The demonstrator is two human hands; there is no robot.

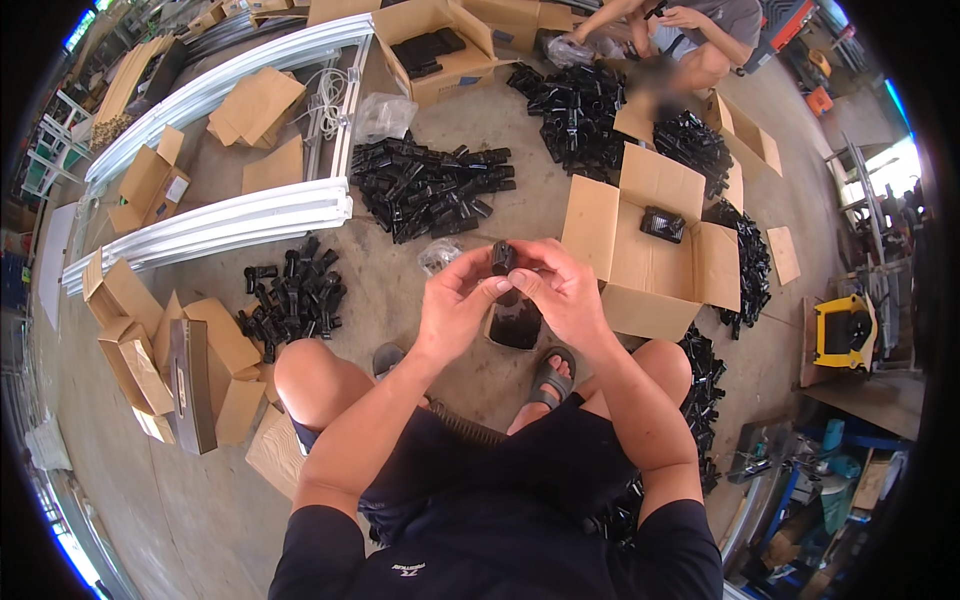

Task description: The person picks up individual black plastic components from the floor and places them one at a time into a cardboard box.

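I hold a short black cylindrical part (503, 257) upright between the fingertips of my left hand (455, 303) and right hand (562, 300), both curled nearly closed around it, thumbs toward me. It is above a small open container (512, 347) with dark contents. A heap of black fittings (430, 190) lies beyond my hands; an open cardboard box (650, 312) stands to my right, and a co-worker (725, 30) sits farther off.
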